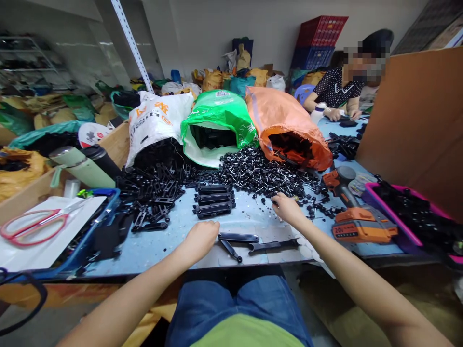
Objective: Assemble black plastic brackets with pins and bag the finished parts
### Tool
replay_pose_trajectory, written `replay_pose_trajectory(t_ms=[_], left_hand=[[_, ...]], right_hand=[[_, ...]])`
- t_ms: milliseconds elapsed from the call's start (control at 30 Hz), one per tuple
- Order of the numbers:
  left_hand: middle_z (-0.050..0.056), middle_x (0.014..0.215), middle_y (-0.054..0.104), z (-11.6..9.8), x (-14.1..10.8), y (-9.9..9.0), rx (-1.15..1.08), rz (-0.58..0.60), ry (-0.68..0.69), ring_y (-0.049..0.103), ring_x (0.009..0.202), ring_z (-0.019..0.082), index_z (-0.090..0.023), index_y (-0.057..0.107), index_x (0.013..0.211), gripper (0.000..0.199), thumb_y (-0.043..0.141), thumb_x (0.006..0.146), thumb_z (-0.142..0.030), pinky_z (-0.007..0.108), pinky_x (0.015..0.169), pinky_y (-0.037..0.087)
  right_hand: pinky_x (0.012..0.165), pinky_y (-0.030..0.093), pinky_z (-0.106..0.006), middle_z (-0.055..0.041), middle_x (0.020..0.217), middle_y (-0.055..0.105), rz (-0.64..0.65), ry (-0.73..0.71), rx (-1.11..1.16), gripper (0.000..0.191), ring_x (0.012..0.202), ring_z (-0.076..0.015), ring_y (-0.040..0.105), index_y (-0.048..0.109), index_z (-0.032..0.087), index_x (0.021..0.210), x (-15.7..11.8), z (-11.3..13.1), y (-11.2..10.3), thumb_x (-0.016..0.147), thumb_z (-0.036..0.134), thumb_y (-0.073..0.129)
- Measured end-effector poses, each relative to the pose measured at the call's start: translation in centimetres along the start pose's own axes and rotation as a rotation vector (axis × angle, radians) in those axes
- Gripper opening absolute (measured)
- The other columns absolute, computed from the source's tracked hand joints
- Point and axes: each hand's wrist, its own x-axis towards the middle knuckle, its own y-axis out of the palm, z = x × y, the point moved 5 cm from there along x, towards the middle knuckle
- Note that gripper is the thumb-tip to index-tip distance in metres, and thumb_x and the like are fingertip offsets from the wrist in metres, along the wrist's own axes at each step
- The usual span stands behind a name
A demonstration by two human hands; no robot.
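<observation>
My left hand (205,237) is closed at the left end of a black bracket (238,237), near the table's front edge. A second short black arm (230,250) slants down from that end. Beside it lies another black part (273,245). My right hand (285,207) reaches to the near edge of a pile of black knobs with metal pins (260,173); its fingers are bent together, and what they hold, if anything, is too small to make out. Several assembled black brackets (214,201) are stacked beyond my left hand. Loose black arms (155,193) are heaped to their left.
White (159,115), green (220,115) and orange (285,113) sacks line the back. An orange cordless drill (363,225) and a pink-rimmed bin (394,212) stand right. Red scissors (36,224) lie left over a blue tray (114,202). Another person (338,91) works behind a brown panel (412,125).
</observation>
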Motion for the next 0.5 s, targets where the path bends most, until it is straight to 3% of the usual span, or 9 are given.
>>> replay_pose_trajectory(t_ms=[167,300,400,500], left_hand=[[0.015,0.08,0.065,-1.4,0.4,-0.9,0.082,0.036,0.077,0.064,0.073,0.028,-0.009,0.059,0.085,0.027,0.035,0.076,0.001,0.038,0.065,0.048],[0.012,0.081,0.065,-1.6,1.0,0.3,-0.001,0.01,0.062,0.064,0.074,0.024,-0.011,0.059,0.084,0.023,0.039,0.078,0.0,0.034,0.066,0.048],[0.008,0.079,0.064,-1.0,0.9,2.5,-0.112,-0.125,0.0,0.063,0.074,0.02,-0.014,0.058,0.08,0.021,0.039,0.084,-0.006,0.03,0.068,0.048],[0.009,0.087,0.065,-0.7,0.2,4.9,-0.178,-0.326,0.052,0.062,0.083,0.019,-0.013,0.058,0.092,0.021,0.038,0.089,-0.013,0.03,0.075,0.049]], right_hand=[[0.083,0.042,-0.028,-0.0073,0.101,0.061,-0.105,-0.225,0.404,0.022,0.093,-0.0176,0.058,0.062,0.017,0.101,-2.8,1.7,-1.2,0.085,0.021,0.046],[0.077,0.045,-0.028,-0.0057,0.094,0.064,-0.078,-0.278,0.607,0.019,0.085,-0.0167,0.059,0.063,0.019,0.094,-4.4,3.6,-2.0,0.084,0.027,0.05],[0.069,0.045,-0.025,-0.0032,0.083,0.066,0.032,-0.277,0.683,0.017,0.074,-0.0149,0.06,0.063,0.019,0.09,-5.4,4.9,-2.1,0.082,0.031,0.053],[0.064,0.043,-0.023,-0.0017,0.073,0.065,0.127,-0.297,0.681,0.016,0.066,-0.0134,0.059,0.062,0.018,0.088,-6.2,6.0,-2.1,0.081,0.029,0.054]])
